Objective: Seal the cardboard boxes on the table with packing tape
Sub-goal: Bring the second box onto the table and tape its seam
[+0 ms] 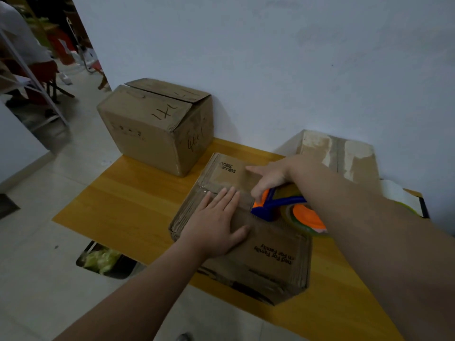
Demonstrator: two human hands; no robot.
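On the yellow table (123, 200) a low cardboard box (270, 254) lies nearest the person. The left hand (216, 225) presses flat on its top, fingers straight. Just right of it, the right hand (273, 175) grips a blue-and-orange tape dispenser (275, 205) resting on the box top, forefinger stretched out. A taller box (147, 129) stands at the far left, flaps folded down. A third box (354, 153) sits far right against the wall.

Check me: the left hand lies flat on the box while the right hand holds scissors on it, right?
Not scissors: the head view shows the right hand gripping a blue and orange tape dispenser. The left hand does lie flat on the cardboard box.
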